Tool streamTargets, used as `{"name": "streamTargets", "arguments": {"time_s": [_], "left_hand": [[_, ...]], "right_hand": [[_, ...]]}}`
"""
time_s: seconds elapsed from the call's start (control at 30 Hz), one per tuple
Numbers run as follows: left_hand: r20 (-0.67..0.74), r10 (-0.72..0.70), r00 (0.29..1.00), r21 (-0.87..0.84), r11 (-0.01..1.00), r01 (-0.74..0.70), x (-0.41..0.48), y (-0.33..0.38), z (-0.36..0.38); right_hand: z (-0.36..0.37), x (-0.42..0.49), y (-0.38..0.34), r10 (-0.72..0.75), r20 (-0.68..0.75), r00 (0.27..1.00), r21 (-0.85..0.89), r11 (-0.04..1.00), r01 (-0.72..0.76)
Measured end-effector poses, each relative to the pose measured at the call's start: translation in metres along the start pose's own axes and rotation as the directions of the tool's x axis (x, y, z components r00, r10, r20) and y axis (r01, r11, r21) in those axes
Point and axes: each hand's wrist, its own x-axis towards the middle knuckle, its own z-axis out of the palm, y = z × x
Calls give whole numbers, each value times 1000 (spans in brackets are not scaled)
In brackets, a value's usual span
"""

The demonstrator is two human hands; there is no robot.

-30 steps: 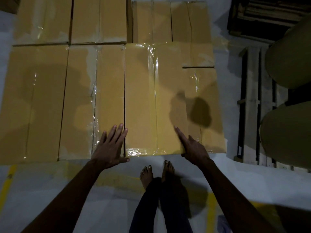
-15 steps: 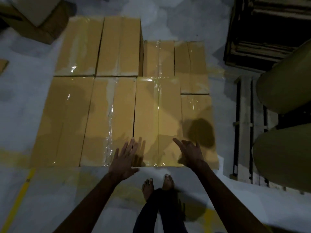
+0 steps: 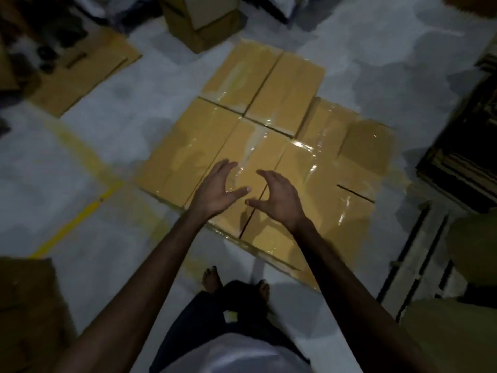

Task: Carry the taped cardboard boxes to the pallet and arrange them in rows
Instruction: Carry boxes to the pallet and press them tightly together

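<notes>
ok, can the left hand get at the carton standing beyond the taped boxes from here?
Probably not. The left hand hovers empty over the near row of taped boxes, while the carton stands on the floor past the far row. A walk round looks needed.

Both arms reach forward, left hand (image 3: 215, 188) and right hand (image 3: 279, 196) empty, fingers loosely spread.

Both hands have lifted off the taped boxes (image 3: 269, 109). The left hand (image 3: 215, 189) and right hand (image 3: 281, 197) now hang in the air close together, palms facing, fingers loosely curved. The view has pulled back and turned, so the rows run diagonally. An open carton (image 3: 204, 25) and a flat cardboard sheet (image 3: 80, 74) now show beyond them.
</notes>
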Motion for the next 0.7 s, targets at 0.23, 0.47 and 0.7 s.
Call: {"name": "streamTargets", "arguments": {"time_s": [0.23,0.47,0.7], "left_hand": [[-233,-302,925,-239,939,246,-85,-91,-77],[-373,-459,806,-364,872,328,-155,-210,-172],[-481,-585,653,-516,791,329,-206,-346,-293]], "right_hand": [[45,29,-119,-214,156,964,77,976,204],[124,70,-244,-314,258,914,53,949,311],[245,105,-432,-452,422,786,86,883,462]]}}
